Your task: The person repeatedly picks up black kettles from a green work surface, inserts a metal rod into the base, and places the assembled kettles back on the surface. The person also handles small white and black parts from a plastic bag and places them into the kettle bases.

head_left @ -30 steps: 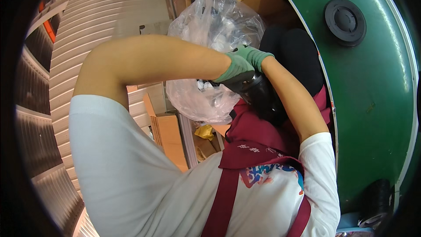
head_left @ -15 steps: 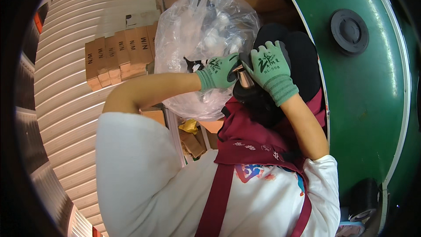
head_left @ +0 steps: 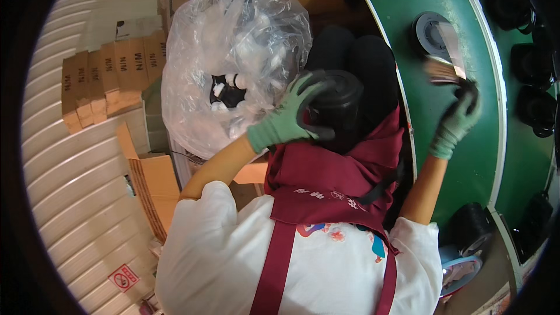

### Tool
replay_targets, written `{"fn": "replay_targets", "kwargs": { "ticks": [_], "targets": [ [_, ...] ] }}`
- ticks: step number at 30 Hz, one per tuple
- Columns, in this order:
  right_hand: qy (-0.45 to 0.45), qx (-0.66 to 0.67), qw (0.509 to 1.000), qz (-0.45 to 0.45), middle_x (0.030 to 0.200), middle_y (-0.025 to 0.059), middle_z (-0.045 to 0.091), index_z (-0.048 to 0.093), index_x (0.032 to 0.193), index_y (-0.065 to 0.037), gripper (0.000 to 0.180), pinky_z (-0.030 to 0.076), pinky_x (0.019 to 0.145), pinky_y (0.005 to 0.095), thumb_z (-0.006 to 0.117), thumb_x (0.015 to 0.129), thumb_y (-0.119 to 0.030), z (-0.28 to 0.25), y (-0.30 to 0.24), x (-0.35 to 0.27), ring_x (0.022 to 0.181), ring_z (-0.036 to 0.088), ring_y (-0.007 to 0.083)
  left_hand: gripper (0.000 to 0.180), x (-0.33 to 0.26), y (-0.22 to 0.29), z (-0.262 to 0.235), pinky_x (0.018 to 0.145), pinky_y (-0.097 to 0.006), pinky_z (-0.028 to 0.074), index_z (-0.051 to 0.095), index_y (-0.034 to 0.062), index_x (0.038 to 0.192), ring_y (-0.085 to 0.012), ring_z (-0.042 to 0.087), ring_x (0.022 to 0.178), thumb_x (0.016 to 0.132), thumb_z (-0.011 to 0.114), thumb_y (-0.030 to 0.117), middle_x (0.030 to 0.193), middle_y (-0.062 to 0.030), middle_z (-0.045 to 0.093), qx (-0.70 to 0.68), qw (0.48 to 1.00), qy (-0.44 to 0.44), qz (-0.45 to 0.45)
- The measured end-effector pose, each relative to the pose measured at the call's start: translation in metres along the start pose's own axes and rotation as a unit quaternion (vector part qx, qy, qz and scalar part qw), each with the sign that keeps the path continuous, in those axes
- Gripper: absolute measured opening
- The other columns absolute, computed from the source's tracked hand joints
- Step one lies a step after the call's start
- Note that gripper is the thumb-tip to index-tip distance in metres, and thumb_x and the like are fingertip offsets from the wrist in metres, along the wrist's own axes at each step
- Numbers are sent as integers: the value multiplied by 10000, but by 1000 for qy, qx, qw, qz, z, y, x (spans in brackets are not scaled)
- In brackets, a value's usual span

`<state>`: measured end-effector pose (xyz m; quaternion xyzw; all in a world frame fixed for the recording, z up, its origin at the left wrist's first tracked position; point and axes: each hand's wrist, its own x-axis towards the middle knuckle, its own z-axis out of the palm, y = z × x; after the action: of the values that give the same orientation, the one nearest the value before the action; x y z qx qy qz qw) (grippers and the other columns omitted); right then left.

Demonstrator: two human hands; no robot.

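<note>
Fingers (head_left: 303, 90) of the gloved left hand (head_left: 284, 123) curl around a round black part (head_left: 337, 102) over the lap, while the right hand (head_left: 457, 121) pinches a blurred brush-like tool (head_left: 444, 70) above the green counter (head_left: 420, 111), so picking-up looks done and bringing tool and part together likely comes next.

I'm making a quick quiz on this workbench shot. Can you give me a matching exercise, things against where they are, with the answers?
Things:
1. left hand
2. right hand
3. clear plastic bag
4. cardboard boxes

Places:
A. in a row at far left
B. on the round black part
C. over the green table, holding a brush
D. beside the left hand, full of small parts

Pairs: 1-B, 2-C, 3-D, 4-A
</note>
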<state>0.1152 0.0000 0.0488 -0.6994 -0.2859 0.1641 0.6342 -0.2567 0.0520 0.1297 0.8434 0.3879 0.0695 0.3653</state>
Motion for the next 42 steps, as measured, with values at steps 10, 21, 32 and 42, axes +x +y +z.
{"fn": "replay_targets", "kwargs": {
  "ticks": [10, 21, 32, 42],
  "targets": [
    [20, -549, 820, -159, 1400, 233, 584, 525, 1461, -37, 690, 474, 1050, 465, 691, 958, -479, -105, 27, 18, 1280, 563, 409, 762, -23, 37, -18, 1149, -478, 411, 618, 71, 1361, -344, 510, 1361, 716, 934, 324, 1421, -143, 566, -79, 950, 299, 48],
    [-318, 66, 945, 20, 1233, 97, 662, 549, 1410, 36, 645, 543, 919, 318, 794, 840, -140, -17, -29, -123, 1070, 652, 193, 444, -68, -121, 45, 976, -398, 527, 586, 64, 1385, -252, 629, 1194, 1045, 587, 350, 1368, -139, 630, -217, 961, 126, -119],
    [-34, 148, 978, 146, 1260, 194, 671, 637, 1164, 39, 199, 585, 973, 461, 646, 995, -66, -28, -84, -140, 1157, 679, 347, 862, -104, -315, 1, 1097, -482, 439, 483, 28, 1454, -434, 519, 1315, 809, 763, 527, 1419, -250, 545, 165, 815, 224, -508],
    [24, -143, 989, 3, 1244, 107, 545, 613, 1235, 31, 404, 543, 892, 321, 748, 855, 2, -57, -14, -121, 1033, 628, 215, 264, -124, -288, -1, 828, -354, 527, 620, -26, 1051, -221, 648, 912, 896, 750, 144, 950, -134, 688, 72, 885, 349, -299]
  ]
}}
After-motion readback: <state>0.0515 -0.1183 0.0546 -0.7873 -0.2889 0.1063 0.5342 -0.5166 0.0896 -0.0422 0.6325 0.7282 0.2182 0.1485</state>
